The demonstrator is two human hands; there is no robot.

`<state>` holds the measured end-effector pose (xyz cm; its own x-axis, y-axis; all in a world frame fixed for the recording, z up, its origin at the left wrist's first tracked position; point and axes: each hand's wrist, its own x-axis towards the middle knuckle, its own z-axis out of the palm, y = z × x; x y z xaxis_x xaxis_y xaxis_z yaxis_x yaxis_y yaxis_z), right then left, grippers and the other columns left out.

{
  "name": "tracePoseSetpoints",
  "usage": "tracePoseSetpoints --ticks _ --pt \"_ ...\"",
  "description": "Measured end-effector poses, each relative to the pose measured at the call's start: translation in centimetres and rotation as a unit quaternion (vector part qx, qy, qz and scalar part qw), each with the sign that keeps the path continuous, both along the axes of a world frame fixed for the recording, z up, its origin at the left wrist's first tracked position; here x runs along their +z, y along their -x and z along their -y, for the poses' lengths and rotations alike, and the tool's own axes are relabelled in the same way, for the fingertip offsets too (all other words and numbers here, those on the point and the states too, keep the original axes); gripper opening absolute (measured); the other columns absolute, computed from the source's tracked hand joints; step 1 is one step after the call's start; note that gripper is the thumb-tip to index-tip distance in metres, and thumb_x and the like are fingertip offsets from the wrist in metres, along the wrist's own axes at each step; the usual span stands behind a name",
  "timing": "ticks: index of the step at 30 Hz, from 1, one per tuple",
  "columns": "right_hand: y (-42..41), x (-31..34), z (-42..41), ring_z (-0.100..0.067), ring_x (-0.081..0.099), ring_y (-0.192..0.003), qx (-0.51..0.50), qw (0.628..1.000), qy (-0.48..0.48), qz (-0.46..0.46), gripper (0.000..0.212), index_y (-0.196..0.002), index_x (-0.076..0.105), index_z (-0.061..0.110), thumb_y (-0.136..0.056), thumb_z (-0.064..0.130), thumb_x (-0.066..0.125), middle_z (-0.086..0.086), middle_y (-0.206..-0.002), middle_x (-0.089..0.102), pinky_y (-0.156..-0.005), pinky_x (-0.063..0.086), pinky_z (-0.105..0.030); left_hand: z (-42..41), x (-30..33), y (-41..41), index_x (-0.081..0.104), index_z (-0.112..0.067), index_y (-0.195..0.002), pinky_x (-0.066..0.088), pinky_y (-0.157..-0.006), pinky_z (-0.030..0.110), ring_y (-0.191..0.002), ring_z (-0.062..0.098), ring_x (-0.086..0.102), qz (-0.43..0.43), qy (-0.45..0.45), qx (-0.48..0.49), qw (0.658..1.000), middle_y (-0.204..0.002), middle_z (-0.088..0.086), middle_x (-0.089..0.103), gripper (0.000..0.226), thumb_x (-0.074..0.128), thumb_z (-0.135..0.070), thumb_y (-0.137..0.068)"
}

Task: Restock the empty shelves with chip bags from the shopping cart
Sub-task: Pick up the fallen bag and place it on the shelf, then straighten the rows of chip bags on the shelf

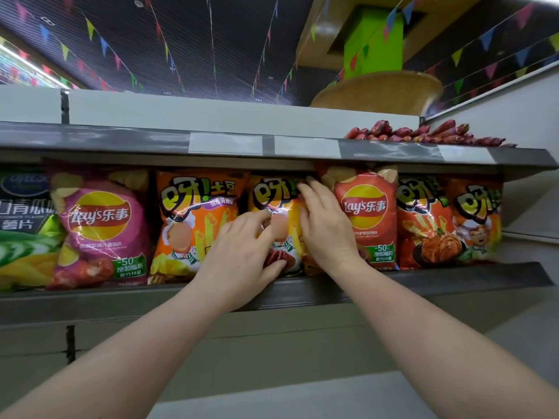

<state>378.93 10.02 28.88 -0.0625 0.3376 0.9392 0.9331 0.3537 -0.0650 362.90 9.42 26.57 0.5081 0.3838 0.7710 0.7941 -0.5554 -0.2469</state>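
Observation:
A yellow-orange chip bag (pixel 273 195) stands upright in the middle of the grey shelf (pixel 453 278), between an orange fries bag (pixel 193 225) and a red Lay's bag (pixel 367 216). My left hand (pixel 242 255) grips the yellow bag's lower left side, thumb under its bottom edge. My right hand (pixel 325 225) rests on the bag's right edge with fingers reaching to its top, beside the red Lay's bag. The shopping cart is out of view.
A pink Lay's bag (pixel 99 225) and a dark green bag (pixel 24 225) fill the shelf's left; two orange-red bags (pixel 423 222) (pixel 475 222) stand at the right. Red sausages (pixel 423 134) lie on the upper shelf (pixel 121 137). The shelf's lip runs below the bags.

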Motion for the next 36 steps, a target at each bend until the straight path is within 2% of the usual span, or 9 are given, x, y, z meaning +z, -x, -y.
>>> tracePoseSetpoints --ticks 3,5,7,9,11,14,17,24,36 --pt "-2.0 -0.3 0.9 -0.026 0.049 -0.111 -0.033 0.984 -0.165 0.064 0.030 -0.108 0.068 0.007 -0.084 0.009 0.049 -0.015 -0.118 0.062 -0.093 0.040 -0.039 0.5 0.2 -1.3 0.059 -0.010 -0.113 0.052 -0.081 0.041 -0.104 0.032 0.063 -0.006 -0.029 -0.011 1.000 -0.114 0.014 0.063 0.051 0.063 -0.041 -0.072" --pt "-3.7 -0.3 1.6 -0.026 0.044 -0.115 -0.073 0.980 -0.180 0.042 0.032 -0.109 0.067 0.009 -0.082 0.014 0.050 -0.015 -0.121 0.061 -0.096 0.034 -0.040 0.5 0.4 -1.9 0.058 -0.014 -0.114 0.051 -0.083 0.041 -0.106 0.032 0.062 -0.011 -0.030 -0.028 0.999 -0.115 0.013 0.063 0.049 0.054 -0.044 -0.076" --pt "-5.1 0.1 1.9 -0.029 0.038 -0.127 -0.144 0.982 -0.119 0.016 0.041 -0.119 0.062 0.011 -0.083 0.024 0.047 -0.016 -0.130 0.055 -0.106 0.028 -0.046 0.5 0.9 -2.7 0.060 -0.014 -0.115 0.050 -0.087 0.043 -0.109 0.034 0.060 -0.011 -0.012 -0.037 0.999 -0.118 0.014 0.061 0.051 0.045 -0.047 -0.079" --pt "-6.0 0.7 2.3 -0.033 0.028 -0.137 -0.187 0.982 -0.001 0.000 0.050 -0.134 0.049 0.012 -0.089 0.033 0.046 -0.015 -0.142 0.044 -0.112 0.018 -0.051 0.7 1.5 -4.0 0.058 -0.012 -0.123 0.044 -0.096 0.046 -0.119 0.036 0.054 -0.004 -0.011 -0.042 0.999 -0.127 0.017 0.056 0.056 0.047 -0.047 -0.081" --pt "-6.7 1.3 2.6 -0.029 0.021 -0.141 -0.193 0.977 0.096 -0.001 0.056 -0.143 0.035 0.015 -0.094 0.040 0.044 -0.011 -0.147 0.036 -0.114 0.014 -0.045 0.9 2.4 -5.6 0.038 -0.016 -0.142 0.024 -0.113 0.041 -0.139 0.030 0.030 -0.007 0.000 -0.037 0.999 -0.148 0.013 0.034 0.066 0.052 -0.050 -0.087" --pt "-7.3 1.7 2.7 -0.028 0.030 -0.134 -0.192 0.975 0.112 0.029 0.055 -0.142 0.036 0.015 -0.095 0.043 0.041 -0.011 -0.140 0.044 -0.110 0.020 -0.038 0.6 3.8 -7.7 0.008 -0.019 -0.151 0.004 -0.119 0.035 -0.146 0.023 0.004 -0.026 0.025 -0.018 0.999 -0.158 0.007 0.006 0.087 0.053 -0.056 -0.086" --pt "-7.6 2.3 2.6 -0.027 0.037 -0.129 -0.190 0.973 0.126 0.047 0.055 -0.142 0.037 0.015 -0.095 0.043 0.041 -0.012 -0.136 0.048 -0.107 0.023 -0.036 0.1 4.8 -9.5 0.003 -0.017 -0.151 0.005 -0.117 0.038 -0.145 0.025 0.007 -0.046 0.025 -0.006 0.999 -0.157 0.008 0.006 0.099 0.057 -0.060 -0.081" --pt "-8.2 2.9 2.8 -0.027 0.042 -0.125 -0.158 0.974 0.155 0.048 0.054 -0.140 0.037 0.015 -0.094 0.044 0.041 -0.011 -0.136 0.048 -0.104 0.028 -0.036 -0.8 5.4 -11.0 0.008 -0.017 -0.149 0.020 -0.111 0.040 -0.133 0.024 0.034 -0.062 0.065 -0.001 0.996 -0.146 0.006 0.033 0.108 0.063 -0.067 -0.071" --pt "-9.2 4.3 1.4 -0.034 0.046 -0.119 -0.121 0.963 0.242 -0.005 0.062 -0.142 0.035 0.012 -0.092 0.048 0.044 -0.020 -0.128 0.050 -0.093 0.037 -0.035 -1.5 6.5 -12.5 0.012 -0.015 -0.149 0.022 -0.111 0.046 -0.130 0.027 0.041 -0.086 0.133 0.069 0.985 -0.142 0.010 0.042 0.110 0.056 -0.076 -0.069"
